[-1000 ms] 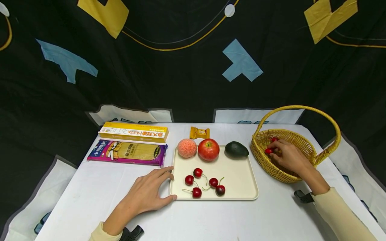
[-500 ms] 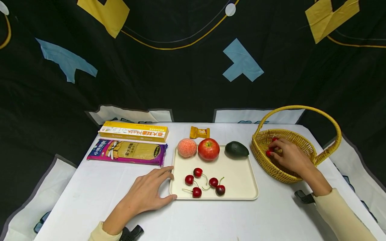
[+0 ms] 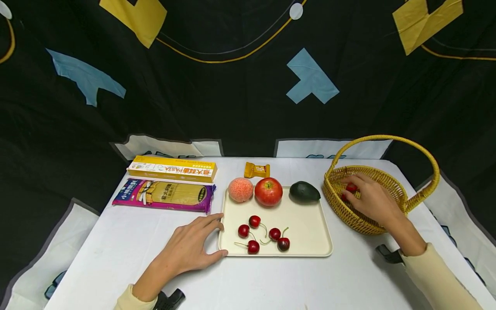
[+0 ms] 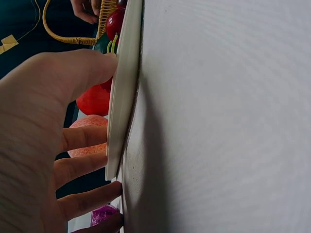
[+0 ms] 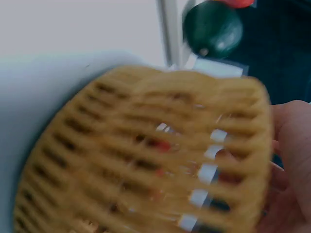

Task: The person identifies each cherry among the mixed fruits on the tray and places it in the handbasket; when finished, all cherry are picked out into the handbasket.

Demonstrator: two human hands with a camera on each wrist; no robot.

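My left hand [image 3: 191, 247] rests at the left end of a cream tray [image 3: 306, 228], thumb on the front corner and fingertips along the side rim. Several dark red cherries [image 3: 274, 234] with stems lie on the tray. Behind them sit a peach [image 3: 240, 190], a red apple [image 3: 268, 192] and a dark green avocado [image 3: 304, 192]. My right hand [image 3: 370, 199] reaches into a yellow wicker basket [image 3: 335, 211], thumb and fingers apart. A red cherry [image 3: 351, 187] shows in the gap between them. In the right wrist view, the basket's woven wall hides most of the fingers.
A yellow pasta box [image 3: 172, 169] and a purple pack of noodles [image 3: 164, 196] lie at the back left. Behind the tray is a small orange-wrapped snack [image 3: 257, 170]. The basket's tall handle [image 3: 387, 137] arches above the right hand.
The right hand's fingers have spread apart inside the basket, and the cherry at their tips now lies lower in it. My left hand and the tray have stayed put.
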